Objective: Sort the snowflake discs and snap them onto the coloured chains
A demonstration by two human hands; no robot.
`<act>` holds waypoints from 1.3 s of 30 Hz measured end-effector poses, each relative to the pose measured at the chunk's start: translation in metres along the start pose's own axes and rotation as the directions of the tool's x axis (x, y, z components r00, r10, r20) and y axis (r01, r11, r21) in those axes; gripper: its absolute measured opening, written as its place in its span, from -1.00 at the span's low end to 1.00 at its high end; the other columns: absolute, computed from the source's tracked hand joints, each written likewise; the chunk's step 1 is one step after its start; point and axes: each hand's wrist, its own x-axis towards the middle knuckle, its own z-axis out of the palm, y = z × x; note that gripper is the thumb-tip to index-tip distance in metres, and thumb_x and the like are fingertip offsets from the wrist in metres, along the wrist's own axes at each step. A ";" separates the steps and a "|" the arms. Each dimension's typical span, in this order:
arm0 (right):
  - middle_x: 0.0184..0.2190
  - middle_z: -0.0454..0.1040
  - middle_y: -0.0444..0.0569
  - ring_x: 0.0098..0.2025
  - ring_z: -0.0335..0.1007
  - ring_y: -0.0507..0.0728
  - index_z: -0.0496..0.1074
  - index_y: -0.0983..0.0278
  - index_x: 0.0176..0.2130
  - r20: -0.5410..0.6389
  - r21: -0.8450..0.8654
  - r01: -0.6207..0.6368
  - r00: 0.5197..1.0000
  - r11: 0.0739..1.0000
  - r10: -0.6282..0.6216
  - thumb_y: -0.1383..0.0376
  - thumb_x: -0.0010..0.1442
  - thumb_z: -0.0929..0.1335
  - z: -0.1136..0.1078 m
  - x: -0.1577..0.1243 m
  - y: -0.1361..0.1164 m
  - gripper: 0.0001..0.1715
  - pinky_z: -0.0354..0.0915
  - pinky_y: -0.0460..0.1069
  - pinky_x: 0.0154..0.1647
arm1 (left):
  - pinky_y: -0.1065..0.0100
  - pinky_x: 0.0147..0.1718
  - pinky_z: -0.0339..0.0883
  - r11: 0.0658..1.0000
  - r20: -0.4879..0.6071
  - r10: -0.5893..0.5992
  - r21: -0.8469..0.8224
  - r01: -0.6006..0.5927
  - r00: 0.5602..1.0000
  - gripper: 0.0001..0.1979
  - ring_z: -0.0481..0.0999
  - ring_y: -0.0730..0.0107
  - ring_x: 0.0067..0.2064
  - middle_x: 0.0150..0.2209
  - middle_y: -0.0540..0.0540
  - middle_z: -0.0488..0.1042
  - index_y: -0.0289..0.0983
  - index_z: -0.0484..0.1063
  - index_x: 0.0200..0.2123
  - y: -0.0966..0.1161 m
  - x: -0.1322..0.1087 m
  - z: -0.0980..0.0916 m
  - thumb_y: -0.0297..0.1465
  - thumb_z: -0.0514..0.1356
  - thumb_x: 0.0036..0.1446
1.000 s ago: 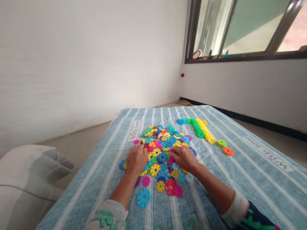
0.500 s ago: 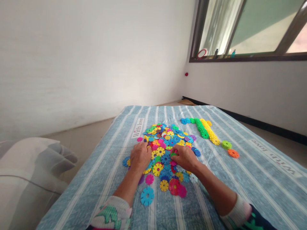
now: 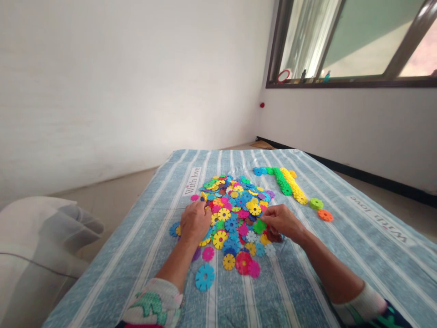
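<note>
Pile of coloured discs (image 3: pixel 235 214) lies centre frame on the striped cloth (image 3: pixel 307 282). Left hand (image 3: pixel 194 222) rests palm-down on the pile's left edge, fingers curled (cannot tell if it grips anything). Right hand (image 3: pixel 284 222) is at the pile's right edge, fingertips pinched together beside a green disc (image 3: pixel 259 226); cannot tell if it holds a piece. Green-and-yellow row (image 3: pixel 290 186) lies to the pile's upper right.

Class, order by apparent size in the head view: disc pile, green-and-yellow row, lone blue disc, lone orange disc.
disc pile
green-and-yellow row
lone blue disc
lone orange disc
Blue sits nearer the camera, so that last ranking is unsure.
</note>
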 end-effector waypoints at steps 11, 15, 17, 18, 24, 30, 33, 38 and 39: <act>-0.65 0.34 -0.20 -0.58 0.23 -0.01 0.54 0.28 -0.33 0.039 -0.395 0.154 0.988 0.906 -0.151 0.25 0.06 0.36 0.002 -0.007 -0.004 -0.80 0.03 -0.12 -0.54 | 0.22 -0.07 0.32 1.000 -0.001 -0.005 -0.004 0.005 1.000 -0.70 0.48 0.13 -0.07 -0.14 -0.18 0.54 -0.29 0.47 -0.20 0.000 0.001 0.000 -0.35 -0.03 0.20; -0.54 0.40 -0.18 -0.49 0.26 0.02 0.56 0.21 -0.20 0.103 -0.557 0.252 0.966 0.791 -0.236 0.26 -0.01 0.39 0.002 -0.013 -0.013 -0.69 0.00 -0.10 -0.48 | 0.22 -0.08 0.32 1.000 -0.001 -0.008 -0.001 0.008 1.000 -0.70 0.48 0.13 -0.08 -0.15 -0.18 0.54 -0.28 0.46 -0.20 0.000 0.000 -0.001 -0.34 -0.03 0.20; -0.50 0.44 -0.16 -0.45 0.30 0.03 0.56 0.17 -0.16 0.118 -0.612 0.248 0.968 0.751 -0.223 0.26 0.02 0.37 0.004 -0.014 -0.017 -0.67 0.01 -0.10 -0.46 | 0.22 -0.09 0.32 1.000 -0.002 -0.004 0.000 0.004 1.000 -0.70 0.49 0.14 -0.09 -0.16 -0.18 0.54 -0.28 0.47 -0.21 0.000 0.000 -0.002 -0.34 -0.03 0.20; -0.48 0.46 -0.15 -0.44 0.31 0.04 0.56 0.16 -0.17 0.121 -0.631 0.237 0.971 0.739 -0.208 0.25 0.03 0.36 0.004 -0.015 -0.018 -0.68 0.01 -0.10 -0.45 | 0.22 -0.09 0.32 1.000 -0.003 -0.001 0.000 0.001 1.000 -0.70 0.49 0.14 -0.09 -0.16 -0.18 0.54 -0.28 0.47 -0.21 0.000 0.000 -0.002 -0.34 -0.03 0.20; -0.44 0.52 -0.11 -0.40 0.35 0.05 0.56 0.21 -0.26 0.120 -0.657 0.218 0.975 0.722 -0.186 0.23 0.05 0.34 0.005 -0.012 -0.018 -0.75 0.02 -0.10 -0.44 | 0.22 -0.07 0.32 1.000 -0.004 0.003 0.001 -0.003 1.000 -0.70 0.48 0.14 -0.07 -0.14 -0.17 0.54 -0.28 0.47 -0.20 -0.001 0.001 -0.002 -0.34 -0.03 0.19; -0.40 0.53 -0.07 -0.37 0.38 0.07 0.54 0.24 -0.23 0.131 -0.673 0.205 0.979 0.710 -0.159 0.23 0.03 0.34 0.005 -0.009 -0.018 -0.71 0.03 -0.10 -0.44 | 0.22 -0.07 0.32 1.000 -0.011 0.013 0.008 -0.013 1.000 -0.69 0.48 0.14 -0.07 -0.14 -0.19 0.54 -0.29 0.47 -0.21 -0.003 0.002 0.000 -0.34 -0.04 0.19; -0.41 0.53 -0.07 -0.37 0.37 0.06 0.53 0.26 -0.28 0.124 -0.665 0.201 0.979 0.720 -0.159 0.24 0.03 0.34 0.006 -0.008 -0.017 -0.75 0.02 -0.10 -0.45 | 0.23 -0.07 0.32 1.000 -0.014 0.011 0.008 -0.011 1.000 -0.69 0.49 0.15 -0.08 -0.15 -0.19 0.55 -0.28 0.47 -0.22 -0.003 0.003 0.001 -0.34 -0.04 0.19; -0.49 0.47 -0.10 -0.44 0.30 0.03 0.51 0.28 -0.36 0.101 -0.618 0.218 0.975 0.755 -0.198 0.27 0.01 0.34 0.005 -0.007 -0.015 -0.82 0.01 -0.10 -0.46 | 0.23 -0.09 0.33 1.000 -0.030 0.022 -0.011 -0.022 0.999 -0.69 0.49 0.15 -0.09 -0.16 -0.19 0.55 -0.28 0.47 -0.23 -0.004 0.003 0.001 -0.33 -0.05 0.19; -0.51 0.44 -0.12 -0.46 0.28 0.02 0.50 0.28 -0.37 0.097 -0.602 0.220 0.974 0.768 -0.203 0.27 0.00 0.34 0.004 -0.008 -0.015 -0.83 0.00 -0.10 -0.46 | 0.23 -0.09 0.32 1.000 -0.033 0.022 -0.013 -0.022 0.999 -0.69 0.49 0.16 -0.09 -0.16 -0.19 0.55 -0.27 0.47 -0.23 -0.004 0.003 0.001 -0.33 -0.05 0.19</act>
